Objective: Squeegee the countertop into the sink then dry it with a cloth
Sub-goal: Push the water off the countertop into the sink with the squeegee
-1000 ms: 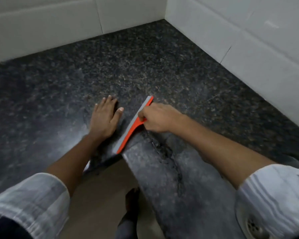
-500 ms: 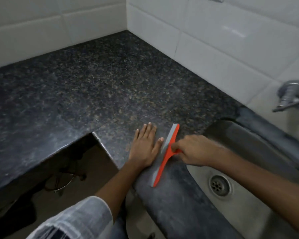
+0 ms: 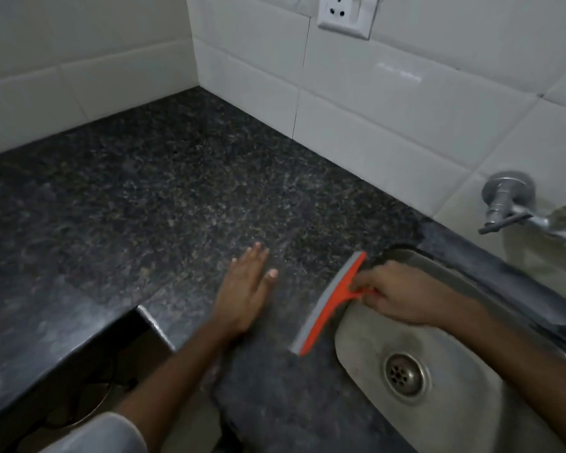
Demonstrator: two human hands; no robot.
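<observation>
An orange squeegee (image 3: pixel 327 305) with a grey rubber blade lies slanted on the dark speckled granite countertop (image 3: pixel 177 197), right at the left rim of the steel sink (image 3: pixel 366 348). My right hand (image 3: pixel 392 297) grips its orange handle from over the sink basin. My left hand (image 3: pixel 245 291) rests flat on the countertop, fingers straight, a short way left of the blade. No cloth is in view.
The sink drain (image 3: pixel 406 374) sits in the basin below my right forearm. A metal tap (image 3: pixel 507 204) juts from the white tiled wall at the right. A wall socket (image 3: pixel 345 14) is high on the tiles. The counter's front edge steps inward at a corner (image 3: pixel 141 310).
My right hand has drawn the squeegee rightward across the counter to the sink's rim. My left hand stays flat and the gap between it and the blade has widened.
</observation>
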